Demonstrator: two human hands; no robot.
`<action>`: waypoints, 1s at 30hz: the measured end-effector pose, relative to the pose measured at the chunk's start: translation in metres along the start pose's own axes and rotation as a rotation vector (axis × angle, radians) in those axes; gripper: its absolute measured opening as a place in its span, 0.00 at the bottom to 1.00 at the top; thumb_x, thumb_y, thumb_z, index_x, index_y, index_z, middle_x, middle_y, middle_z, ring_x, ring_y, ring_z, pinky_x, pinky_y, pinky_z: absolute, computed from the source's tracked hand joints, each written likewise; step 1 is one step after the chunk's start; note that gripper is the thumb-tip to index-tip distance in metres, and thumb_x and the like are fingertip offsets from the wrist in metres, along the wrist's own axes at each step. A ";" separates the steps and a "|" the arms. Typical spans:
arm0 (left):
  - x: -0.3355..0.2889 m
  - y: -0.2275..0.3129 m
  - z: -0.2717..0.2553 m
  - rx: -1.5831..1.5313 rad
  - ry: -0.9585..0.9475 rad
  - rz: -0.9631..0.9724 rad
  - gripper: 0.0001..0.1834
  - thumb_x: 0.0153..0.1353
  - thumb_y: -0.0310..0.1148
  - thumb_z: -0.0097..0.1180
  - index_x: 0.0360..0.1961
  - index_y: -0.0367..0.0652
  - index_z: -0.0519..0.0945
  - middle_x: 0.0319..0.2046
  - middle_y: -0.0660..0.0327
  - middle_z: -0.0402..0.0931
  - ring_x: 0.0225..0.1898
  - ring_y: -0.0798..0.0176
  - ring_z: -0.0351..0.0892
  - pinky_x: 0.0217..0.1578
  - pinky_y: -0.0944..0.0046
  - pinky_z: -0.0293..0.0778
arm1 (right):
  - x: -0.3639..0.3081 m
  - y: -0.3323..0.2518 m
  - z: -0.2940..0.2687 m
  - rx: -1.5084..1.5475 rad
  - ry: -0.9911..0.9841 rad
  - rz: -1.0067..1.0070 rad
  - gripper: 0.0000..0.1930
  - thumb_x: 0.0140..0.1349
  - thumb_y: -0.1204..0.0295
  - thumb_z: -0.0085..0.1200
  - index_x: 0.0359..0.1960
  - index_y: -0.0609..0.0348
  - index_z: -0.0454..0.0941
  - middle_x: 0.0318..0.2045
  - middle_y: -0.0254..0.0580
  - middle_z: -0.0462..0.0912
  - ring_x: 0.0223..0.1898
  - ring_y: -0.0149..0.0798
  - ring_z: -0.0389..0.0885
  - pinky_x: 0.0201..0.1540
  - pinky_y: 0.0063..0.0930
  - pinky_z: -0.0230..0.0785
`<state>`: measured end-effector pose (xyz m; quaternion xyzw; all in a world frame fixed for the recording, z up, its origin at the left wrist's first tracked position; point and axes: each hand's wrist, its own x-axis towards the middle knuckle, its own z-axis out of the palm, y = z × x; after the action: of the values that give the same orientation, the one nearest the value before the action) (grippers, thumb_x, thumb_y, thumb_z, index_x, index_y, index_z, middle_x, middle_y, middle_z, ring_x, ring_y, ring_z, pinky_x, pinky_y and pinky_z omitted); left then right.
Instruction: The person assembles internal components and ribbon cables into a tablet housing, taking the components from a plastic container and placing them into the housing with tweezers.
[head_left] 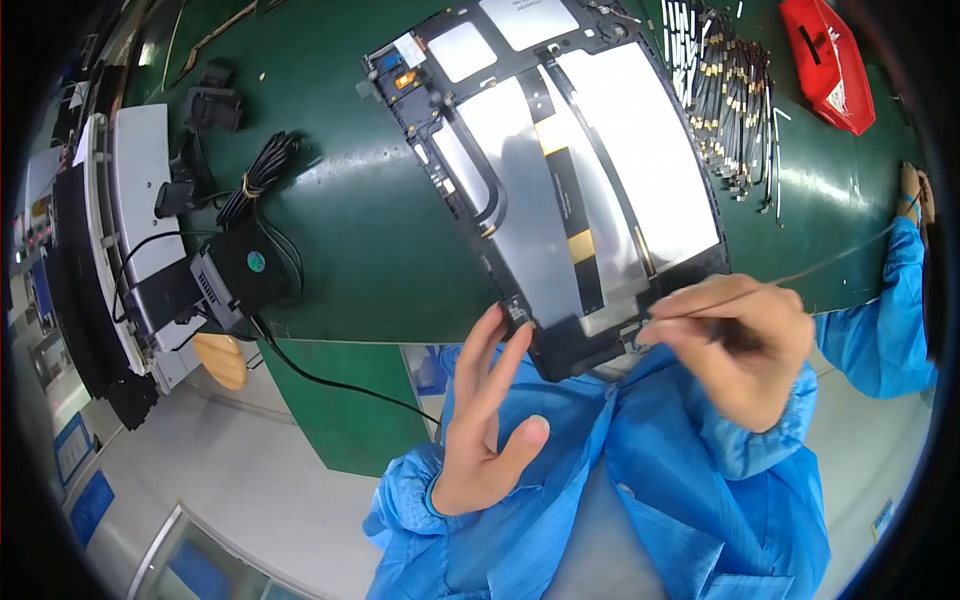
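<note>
An opened tablet frame [565, 200] with a black border, bright silvery panels and dark flex strips lies tilted at the near edge of the green bench. My left hand [485, 430] has its fingers spread, two fingertips touching the frame's near left edge and the thumb apart. At the near right corner, my right hand [740, 340] pinches with thumb and forefinger. A thin grey rod-like strand [835, 262] runs from that pinch toward the upper right; whether it is a stiff tool or a wire, I cannot tell. Its tip at the frame is hidden by the fingers.
Several flex cables [735, 110] lie heaped beyond the frame's right side, near a red pouch [828, 65]. To the left are a black box [245, 268], a bundled cable [262, 175] and a white-and-black rack [145, 200]. A co-worker's blue sleeve [900, 290] shows at far right.
</note>
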<state>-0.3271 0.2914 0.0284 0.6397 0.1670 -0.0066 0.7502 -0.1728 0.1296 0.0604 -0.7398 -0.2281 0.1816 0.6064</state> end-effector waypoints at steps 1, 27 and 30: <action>0.000 0.003 0.000 -0.025 -0.036 -0.012 0.33 0.63 0.34 0.51 0.65 0.28 0.57 0.68 0.46 0.39 0.70 0.48 0.42 0.66 0.53 0.43 | 0.005 -0.001 0.006 -0.041 -0.049 -0.012 0.06 0.49 0.85 0.59 0.29 0.67 0.77 0.28 0.48 0.83 0.26 0.35 0.82 0.24 0.20 0.70; 0.007 -0.015 -0.006 -0.548 0.046 -0.087 0.31 0.69 0.49 0.31 0.57 0.32 0.70 0.66 0.50 0.46 0.69 0.54 0.43 0.65 0.56 0.40 | 0.023 0.001 0.052 -0.498 -0.228 -0.014 0.05 0.51 0.82 0.56 0.27 0.68 0.73 0.26 0.45 0.71 0.20 0.40 0.72 0.22 0.29 0.65; 0.012 -0.024 -0.009 -0.370 0.109 0.033 0.17 0.68 0.36 0.41 0.45 0.35 0.76 0.60 0.51 0.57 0.64 0.55 0.54 0.63 0.58 0.48 | 0.024 -0.002 0.053 -0.512 -0.232 -0.012 0.05 0.51 0.82 0.57 0.27 0.68 0.72 0.26 0.45 0.71 0.20 0.40 0.73 0.22 0.28 0.65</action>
<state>-0.3231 0.2981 0.0009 0.4930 0.1950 0.0711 0.8449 -0.1820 0.1858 0.0517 -0.8417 -0.3389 0.1980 0.3708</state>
